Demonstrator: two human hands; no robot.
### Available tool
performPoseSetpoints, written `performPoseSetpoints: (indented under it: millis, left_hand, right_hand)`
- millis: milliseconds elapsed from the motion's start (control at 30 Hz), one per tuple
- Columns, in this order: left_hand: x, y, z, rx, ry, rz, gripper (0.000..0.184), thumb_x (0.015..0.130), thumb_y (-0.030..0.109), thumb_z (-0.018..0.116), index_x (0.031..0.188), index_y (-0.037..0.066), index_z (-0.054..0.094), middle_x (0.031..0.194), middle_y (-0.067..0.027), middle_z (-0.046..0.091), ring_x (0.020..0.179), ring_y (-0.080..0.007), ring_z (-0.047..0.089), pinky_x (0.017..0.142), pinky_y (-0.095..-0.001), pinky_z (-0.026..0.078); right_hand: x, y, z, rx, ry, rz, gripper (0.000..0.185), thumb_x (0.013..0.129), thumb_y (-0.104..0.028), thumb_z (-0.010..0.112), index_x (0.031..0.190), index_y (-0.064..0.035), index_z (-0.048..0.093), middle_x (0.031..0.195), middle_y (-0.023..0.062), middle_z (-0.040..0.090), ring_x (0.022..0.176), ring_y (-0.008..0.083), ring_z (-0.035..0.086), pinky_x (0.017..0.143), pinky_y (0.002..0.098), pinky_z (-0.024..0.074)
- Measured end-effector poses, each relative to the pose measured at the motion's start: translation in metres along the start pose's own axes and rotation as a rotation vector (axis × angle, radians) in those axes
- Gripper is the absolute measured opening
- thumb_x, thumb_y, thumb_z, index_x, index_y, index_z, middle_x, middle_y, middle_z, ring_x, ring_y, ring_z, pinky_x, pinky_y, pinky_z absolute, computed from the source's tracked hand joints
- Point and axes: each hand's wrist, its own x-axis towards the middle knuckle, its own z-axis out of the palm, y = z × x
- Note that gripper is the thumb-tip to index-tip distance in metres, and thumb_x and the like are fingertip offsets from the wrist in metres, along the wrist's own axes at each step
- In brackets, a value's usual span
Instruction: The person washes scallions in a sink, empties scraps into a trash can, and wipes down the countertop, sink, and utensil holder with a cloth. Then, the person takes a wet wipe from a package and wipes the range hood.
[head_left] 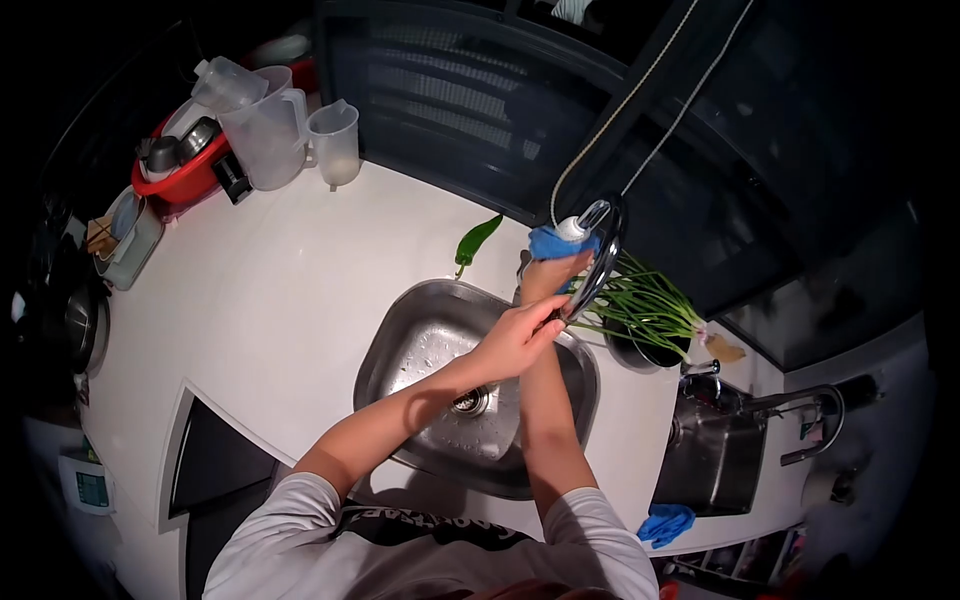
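My left hand (515,338) reaches across my right forearm, with its fingers closed at the lower end of the chrome faucet (605,255). Behind the faucet, my right hand (558,272) grips a blue cloth (548,243) pressed against the fixture. Part of that hand is hidden by the faucet and cloth. Both arms extend over a wet stainless steel sink (372,375) with a round drain (469,401). A long green pepper (478,243) lies on the counter behind the sink. Green onions (645,305) rest over a dark bowl (640,350) to the right.
Plastic measuring jugs (262,130) and a red basin (185,182) with metal bowls stand at the back left of the white counter (265,285). On the right are a second sink (705,450) with its own tap (835,415) and another blue cloth (666,523).
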Motion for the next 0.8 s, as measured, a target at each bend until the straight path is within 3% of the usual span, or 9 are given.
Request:
performPoseSetpoints:
  millis: [133,167,267,467,533,600,667,733,800]
  left_hand:
    - [0.003,-0.013,0.004,0.097,0.128,0.260,0.031,0.092,0.015,0.051,0.121,0.002,0.050,0.091,-0.0134,0.062,0.081,-0.0210,0.061,0.075,-0.0314,0.047]
    - [0.004,-0.015,0.006,0.071,0.132,0.257,0.032,0.092,0.017,0.052,0.120,0.002,0.050,0.092,-0.0149,0.062,0.083,-0.0241,0.062,0.076,-0.0324,0.047]
    - [0.004,-0.016,0.001,0.179,0.050,0.142,0.033,0.090,0.014,0.053,0.118,-0.002,0.051,0.118,-0.0165,0.056,0.107,-0.0267,0.055,0.091,-0.0319,0.042]
    - [0.000,-0.007,0.002,0.041,0.066,0.043,0.032,0.090,0.018,0.054,0.118,0.002,0.053,0.098,-0.0151,0.064,0.089,-0.0255,0.062,0.079,-0.0320,0.047]
    - [-0.006,-0.020,0.002,0.003,0.066,-0.018,0.032,0.092,0.018,0.053,0.119,0.002,0.054,0.105,-0.0115,0.062,0.098,-0.0181,0.059,0.086,-0.0287,0.045]
    - [-0.023,-0.039,0.001,0.167,0.175,0.153,0.033,0.091,0.018,0.053,0.120,0.002,0.055,0.116,-0.0143,0.059,0.107,-0.0240,0.057,0.093,-0.0310,0.042]
    - [-0.050,-0.053,0.007,0.226,0.216,-0.012,0.039,0.090,0.025,0.055,0.123,0.002,0.053,0.130,-0.0205,0.048,0.122,-0.0363,0.044,0.103,-0.0397,0.034]
    - [-0.084,-0.085,0.022,0.384,0.094,-0.068,0.050,0.093,0.031,0.049,0.134,0.004,0.042,0.140,-0.0235,0.038,0.130,-0.0394,0.034,0.108,-0.0418,0.026]
    - [-0.122,-0.102,0.051,0.505,-0.044,-0.111,0.060,0.095,0.037,0.042,0.143,0.004,0.027,0.146,-0.0248,0.027,0.135,-0.0409,0.023,0.111,-0.0445,0.018]
  right_hand:
    - [-0.034,0.003,-0.012,0.046,-0.064,0.066,0.037,0.081,-0.016,0.059,0.115,-0.0007,0.053,0.103,0.0137,0.059,0.095,0.0274,0.056,0.084,0.0372,0.0451]
    - [-0.036,0.003,-0.012,0.059,-0.077,0.085,0.037,0.082,-0.016,0.058,0.115,-0.0010,0.053,0.103,0.0132,0.059,0.095,0.0266,0.056,0.084,0.0367,0.0452]
    - [-0.033,0.000,-0.009,0.094,-0.121,0.116,0.036,0.084,-0.018,0.057,0.116,-0.0018,0.053,0.104,0.0118,0.059,0.095,0.0242,0.056,0.083,0.0352,0.0455]
    - [-0.039,-0.002,-0.024,0.365,-0.331,0.281,0.034,0.088,-0.020,0.053,0.118,-0.0033,0.053,0.106,0.0091,0.060,0.096,0.0193,0.057,0.082,0.0322,0.0460]
    - [-0.052,-0.008,-0.051,0.512,-0.442,0.340,0.033,0.090,-0.021,0.052,0.118,-0.0038,0.053,0.106,0.0081,0.060,0.096,0.0177,0.057,0.082,0.0313,0.0461]
    - [-0.061,-0.047,-0.103,0.548,-0.580,0.361,0.034,0.093,-0.023,0.049,0.121,-0.0036,0.052,0.110,0.0061,0.060,0.097,0.0148,0.056,0.083,0.0296,0.0457]
    - [-0.091,-0.058,-0.134,0.873,-0.563,0.649,0.042,0.096,-0.025,0.044,0.132,-0.0058,0.044,0.129,0.0082,0.050,0.116,0.0192,0.049,0.099,0.0330,0.0378]
    - [-0.129,-0.061,-0.154,1.280,-0.452,0.949,0.046,0.097,-0.029,0.040,0.137,-0.0066,0.038,0.138,0.0100,0.043,0.128,0.0239,0.041,0.108,0.0372,0.0306]
    - [-0.150,-0.059,-0.171,1.382,-0.404,0.965,0.049,0.098,-0.035,0.035,0.139,-0.0084,0.036,0.143,0.0074,0.037,0.132,0.0253,0.035,0.112,0.0400,0.0252]
